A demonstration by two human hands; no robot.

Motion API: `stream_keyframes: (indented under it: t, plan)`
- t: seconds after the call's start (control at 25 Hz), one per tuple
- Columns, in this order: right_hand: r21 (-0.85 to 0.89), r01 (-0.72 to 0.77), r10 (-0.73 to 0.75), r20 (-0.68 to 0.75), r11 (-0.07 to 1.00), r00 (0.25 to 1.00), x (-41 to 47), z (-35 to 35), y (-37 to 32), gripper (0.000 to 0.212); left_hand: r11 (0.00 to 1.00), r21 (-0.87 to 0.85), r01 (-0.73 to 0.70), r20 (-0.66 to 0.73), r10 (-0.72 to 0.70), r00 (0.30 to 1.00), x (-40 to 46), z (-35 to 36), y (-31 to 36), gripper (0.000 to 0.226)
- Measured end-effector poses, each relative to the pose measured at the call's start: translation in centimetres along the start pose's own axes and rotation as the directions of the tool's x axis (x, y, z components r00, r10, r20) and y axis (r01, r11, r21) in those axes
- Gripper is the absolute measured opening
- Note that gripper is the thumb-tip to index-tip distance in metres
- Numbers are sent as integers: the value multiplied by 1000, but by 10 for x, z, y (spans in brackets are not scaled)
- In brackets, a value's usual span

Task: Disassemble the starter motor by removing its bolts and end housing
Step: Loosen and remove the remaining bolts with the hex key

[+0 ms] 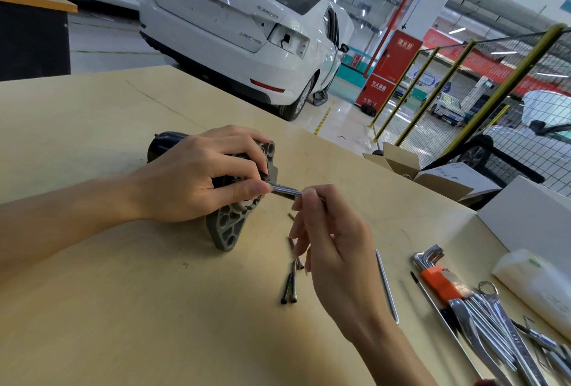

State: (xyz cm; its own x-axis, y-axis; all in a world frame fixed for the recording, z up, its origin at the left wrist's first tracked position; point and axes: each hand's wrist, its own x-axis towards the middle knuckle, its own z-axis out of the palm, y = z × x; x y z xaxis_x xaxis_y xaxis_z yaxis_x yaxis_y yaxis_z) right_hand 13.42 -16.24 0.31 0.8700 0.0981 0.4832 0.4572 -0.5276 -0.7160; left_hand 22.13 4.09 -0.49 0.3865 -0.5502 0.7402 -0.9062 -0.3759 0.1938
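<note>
Starter motor (216,181) lying on wooden table (92,293), left hand (191,178) curled around its grey end housing (230,228); right hand (327,240) pinching slim metal tool (285,190) at the housing; loose bolts (290,280) just beside

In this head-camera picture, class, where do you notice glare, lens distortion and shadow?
Head view: glare streaks the wrenches and the polished floor; wide-angle distortion tilts the white car and bends the yellow fence posts; soft shadows lie on the table beneath both hands and the starter motor.
</note>
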Motion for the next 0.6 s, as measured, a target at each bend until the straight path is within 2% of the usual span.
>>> stream_keyframes:
  t: [0.12, 0.2, 0.44, 0.6]
  plan:
    - [61, -95, 92, 39, 994, 995, 0, 0, 0, 31, 1000, 22, -8, -3, 8, 1000, 0, 1, 0, 32]
    - [110, -120, 114, 59, 987, 992, 0, -2, -1, 25, 1000, 21, -10, 3, 10, 1000, 0, 1, 0, 32]
    - [155, -111, 107, 38, 982, 994, 0, -2, -2, 33, 1000, 18, -5, 16, 5, 1000, 0, 0, 0, 32]
    - [148, -81, 79, 20, 986, 997, 1, -1, -1, 47, 1000, 19, -20, 16, 20, 1000, 0, 0, 0, 28]
